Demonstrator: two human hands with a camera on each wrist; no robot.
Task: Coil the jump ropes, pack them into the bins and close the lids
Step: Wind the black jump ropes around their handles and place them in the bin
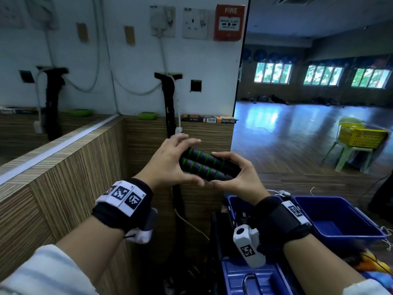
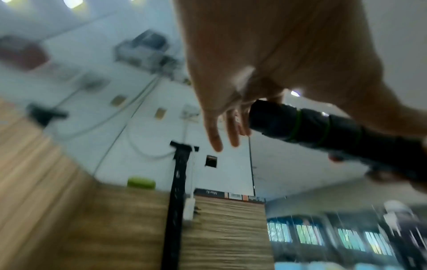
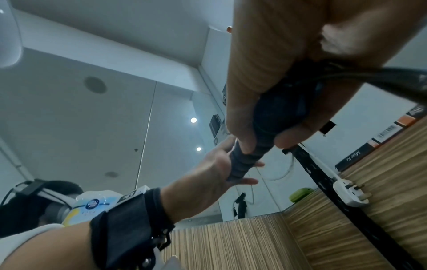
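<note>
Head view: handles, two, black with green rings, held side by side at chest height above blue bins. Right hand curled round right ends, gripping. Left hand at left ends, fingers spread wide, thumb under.

Left wrist view: left hand with fingers straight, handles against palm; blurred.

Right wrist view: right hand clamped on handles; rope trailing off right; left hand cupping far ends.

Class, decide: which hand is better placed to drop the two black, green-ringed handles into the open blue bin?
Probably the right hand: it grips the black, green-ringed handles and is nearer the open blue plastic bin. The left hand only touches them with straight fingers.
</note>
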